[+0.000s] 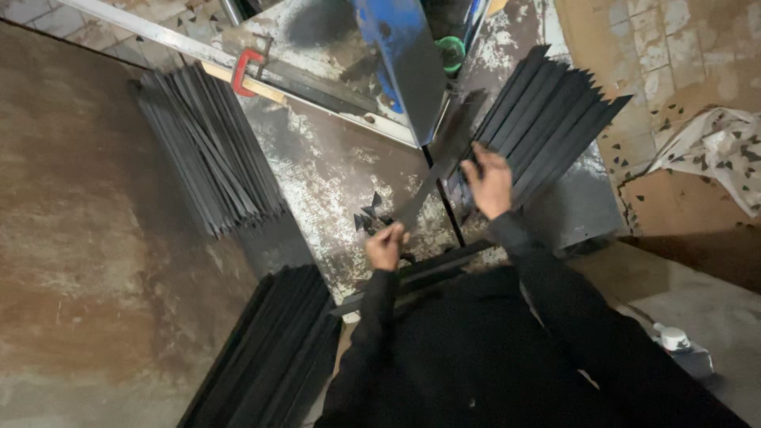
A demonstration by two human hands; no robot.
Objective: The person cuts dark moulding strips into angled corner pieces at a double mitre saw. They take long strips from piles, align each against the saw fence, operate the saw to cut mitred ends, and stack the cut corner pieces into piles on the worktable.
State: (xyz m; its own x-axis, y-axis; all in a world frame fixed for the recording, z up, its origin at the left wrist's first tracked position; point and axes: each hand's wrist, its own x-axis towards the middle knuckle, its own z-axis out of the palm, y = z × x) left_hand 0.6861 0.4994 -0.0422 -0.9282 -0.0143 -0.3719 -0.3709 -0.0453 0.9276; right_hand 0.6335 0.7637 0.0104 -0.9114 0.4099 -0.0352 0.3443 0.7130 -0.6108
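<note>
Left hand [386, 246] closed around near end of long dark flat metal strip [432, 166], strip angled up toward blue machine blade guard [404, 55]. Right hand [488, 181] fingers spread, resting on fanned stack of pointed dark metal strips [555, 111] on worn metal table [333, 174].

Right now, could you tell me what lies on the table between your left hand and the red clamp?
In the head view, small dark triangular offcuts lie on the worn metal table between them.

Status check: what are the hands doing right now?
Left hand gripping one end of a dark metal strip. Right hand on the stack of pointed strips. Small triangular offcuts lie on the worktable beside the strip.
</note>
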